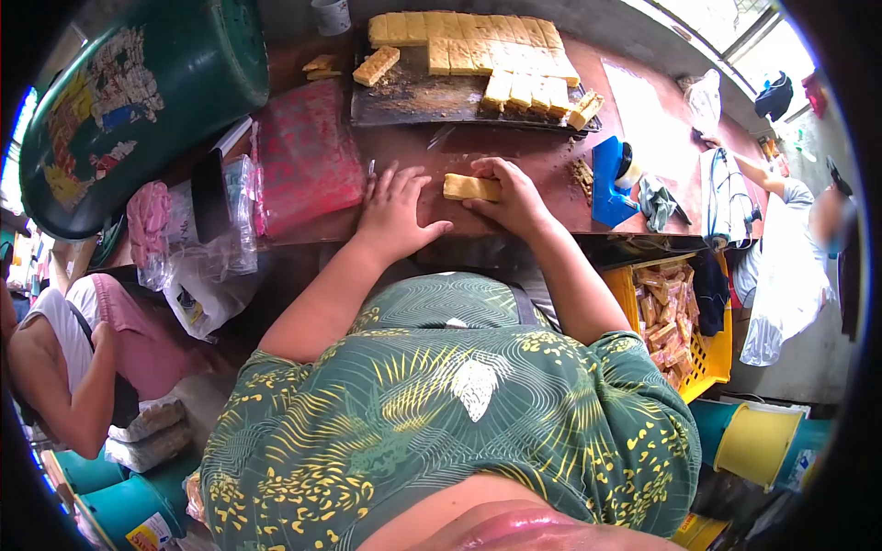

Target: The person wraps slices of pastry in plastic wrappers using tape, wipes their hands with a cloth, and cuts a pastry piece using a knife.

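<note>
Between the thumb and fingers of my right hand (pixel 513 200) is a golden pastry bar (pixel 467 187), held low over the brown table (pixel 404 145). My left hand (pixel 393 209) rests palm down on the table left of the bar, fingers spread and holding nothing. Beyond both hands, a dark baking tray (pixel 413 106) bears rows of cut golden bars (pixel 469 41), some loose at its edges. To the right of my right hand stands a blue tape dispenser (pixel 608 188). A red plastic sheet or packet (pixel 308 151) lies left of my left hand.
A large green tub (pixel 175 101) lies tilted at the left, near clear plastic bags (pixel 241 207). At my right, a yellow crate (pixel 707 363) holds many wrapped bars. A grey cloth (pixel 656 200) lies by the dispenser. Other people sit at left (pixel 69 367) and right (pixel 790 220).
</note>
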Action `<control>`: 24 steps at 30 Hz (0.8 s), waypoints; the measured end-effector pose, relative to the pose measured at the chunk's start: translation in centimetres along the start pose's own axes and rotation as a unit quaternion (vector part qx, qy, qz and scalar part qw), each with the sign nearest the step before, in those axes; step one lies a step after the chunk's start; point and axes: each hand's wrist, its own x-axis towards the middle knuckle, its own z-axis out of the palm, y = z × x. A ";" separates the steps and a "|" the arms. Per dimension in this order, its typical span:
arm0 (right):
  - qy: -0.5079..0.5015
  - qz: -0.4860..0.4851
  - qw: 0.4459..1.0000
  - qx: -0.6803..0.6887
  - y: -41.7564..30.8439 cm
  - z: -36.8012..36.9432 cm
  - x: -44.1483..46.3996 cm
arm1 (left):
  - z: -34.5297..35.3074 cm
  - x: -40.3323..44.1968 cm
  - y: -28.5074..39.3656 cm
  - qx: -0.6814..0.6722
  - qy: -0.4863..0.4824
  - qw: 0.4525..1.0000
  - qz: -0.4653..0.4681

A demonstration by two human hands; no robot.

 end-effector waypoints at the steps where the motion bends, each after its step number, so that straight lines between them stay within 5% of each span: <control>1: 0.019 -0.028 0.998 -0.049 0.0 -0.1 -0.2 | 0.0 0.0 0.0 -0.001 -0.001 1.000 -0.001; 10: 0.013 -0.078 0.949 -0.306 2.0 -5.3 -9.5 | 0.7 2.0 -1.2 -0.109 0.090 0.990 0.029; 13: 0.049 -0.063 0.957 -0.281 1.1 -3.6 -9.2 | 0.5 5.5 -0.4 -0.110 0.177 0.970 0.124; 17: 0.014 -0.212 0.956 -0.203 0.0 -0.6 -8.3 | 0.2 9.7 1.0 -0.169 0.084 0.980 0.061; 23: -0.008 -0.192 0.963 -0.192 -2.4 -3.8 -9.7 | 2.3 10.2 0.9 0.015 0.068 0.997 0.030; 24: -0.010 -0.180 0.965 -0.189 -2.6 -4.2 -9.6 | 2.5 10.4 0.6 -0.035 0.049 0.997 0.037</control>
